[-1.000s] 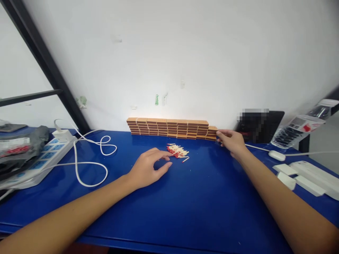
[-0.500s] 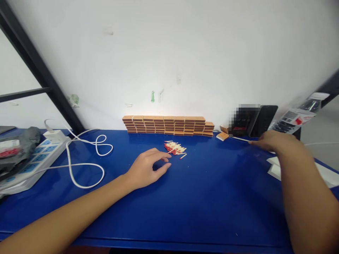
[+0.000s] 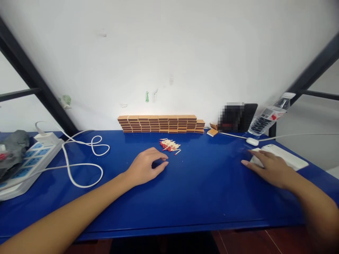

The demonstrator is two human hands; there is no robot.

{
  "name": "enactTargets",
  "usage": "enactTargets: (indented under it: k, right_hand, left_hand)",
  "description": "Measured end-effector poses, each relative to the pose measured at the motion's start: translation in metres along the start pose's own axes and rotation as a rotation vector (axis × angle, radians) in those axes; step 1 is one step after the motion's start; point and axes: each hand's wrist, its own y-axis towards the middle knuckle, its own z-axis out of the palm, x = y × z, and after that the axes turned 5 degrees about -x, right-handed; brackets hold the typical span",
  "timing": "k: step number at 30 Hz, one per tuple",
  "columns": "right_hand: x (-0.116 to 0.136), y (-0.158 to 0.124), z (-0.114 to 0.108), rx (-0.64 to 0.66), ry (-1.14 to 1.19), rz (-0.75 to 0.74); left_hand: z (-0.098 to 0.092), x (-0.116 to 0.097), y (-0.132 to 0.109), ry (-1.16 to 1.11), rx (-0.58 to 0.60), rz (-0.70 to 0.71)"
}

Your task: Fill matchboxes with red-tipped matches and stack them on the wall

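My left hand rests on the blue table, thumb and fingers apart with nothing between them, beside a small pile of red-tipped matches. One match lies apart at the pile's right. My right hand is spread, empty, over the near left part of a white flat object. Against the wall stands a long, low stack of matchboxes. At its right are a couple of small matchbox pieces.
A power strip and a grey bag lie at the left, with a looped white cable. A water bottle, a dark phone-like device and a small white switch on a cable stand or lie back right.
My right hand has come back from the cable near the bottle and opened over the white object. The view has shifted slightly to the right. My left hand stays beside the matches.
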Motion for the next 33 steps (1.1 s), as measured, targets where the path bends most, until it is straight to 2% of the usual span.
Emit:
enactTargets:
  k: [2,5,7,9,11,13,15,18,24,27,30,33]
  right_hand:
    - [0.015,-0.014,-0.002,0.079,-0.013,-0.039]
    - [0.043,-0.016,-0.009,0.113,0.064,-0.144]
    - [0.058,-0.01,-0.016,0.102,0.153,-0.199]
    - [0.063,-0.002,-0.024,0.027,0.213,-0.22]
    - [0.058,0.005,-0.028,-0.079,0.18,-0.177]
    - [0.046,0.008,-0.029,-0.13,0.078,-0.05]
    - [0.035,0.009,-0.025,-0.089,0.018,0.042]
    - [0.027,0.006,-0.021,0.0,0.047,0.024]
    - [0.038,0.009,-0.03,-0.005,0.093,-0.024]
    - [0.044,0.024,-0.034,0.0,-0.048,0.129]
    - [0.05,0.039,-0.033,0.104,-0.21,0.286]
    - [0.057,0.047,-0.029,0.112,-0.22,0.28]
  left_hand:
    - [0.0,0.0,0.001,0.01,-0.008,0.005]
    - [-0.002,0.001,0.002,0.034,-0.023,0.017]
    - [-0.003,0.001,0.003,0.052,-0.024,0.03]
    - [-0.004,0.002,0.003,0.061,-0.022,0.032]
    - [-0.004,0.002,0.003,0.06,-0.024,0.032]
    - [-0.003,0.003,0.003,0.053,-0.024,0.027]
    - [-0.002,0.004,0.002,0.045,-0.016,0.026]
    - [-0.001,0.004,0.002,0.031,0.003,0.029]
    - [0.001,0.004,0.002,0.023,0.02,0.039]
    - [0.001,0.005,0.002,0.023,0.013,0.041]
    - [0.001,0.006,0.002,0.021,0.024,0.032]
    - [0.0,0.005,0.002,0.014,0.025,0.029]
